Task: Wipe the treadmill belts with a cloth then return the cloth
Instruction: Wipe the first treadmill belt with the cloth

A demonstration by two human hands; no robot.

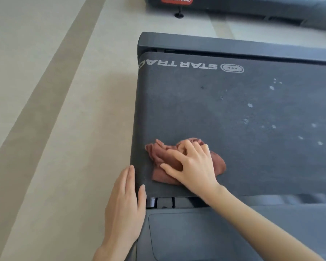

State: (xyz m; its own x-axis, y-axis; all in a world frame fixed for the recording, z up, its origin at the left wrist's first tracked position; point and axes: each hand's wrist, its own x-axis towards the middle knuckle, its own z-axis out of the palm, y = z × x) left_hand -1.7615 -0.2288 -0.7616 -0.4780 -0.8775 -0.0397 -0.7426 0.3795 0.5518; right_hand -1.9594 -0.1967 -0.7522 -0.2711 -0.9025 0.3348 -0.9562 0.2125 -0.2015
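Note:
A dark grey treadmill belt [233, 113] with the white "STAR TRAC" logo fills the right half of the view. A crumpled reddish-brown cloth [158, 157] lies on the belt near its rear left end. My right hand [192, 162] presses down on the cloth, fingers spread and slightly curled into the fabric. My left hand [124, 204] lies flat with straight fingers against the belt's end edge, thumb on the belt surface. Several pale dusty spots mark the belt at the right.
The treadmill's grey side rails [233, 45] frame the belt, with a rear cover [196, 238] near me. A second treadmill [252, 6] with a red Star Trac label stands at the top. Beige floor [55, 110] with a darker stripe spreads to the left.

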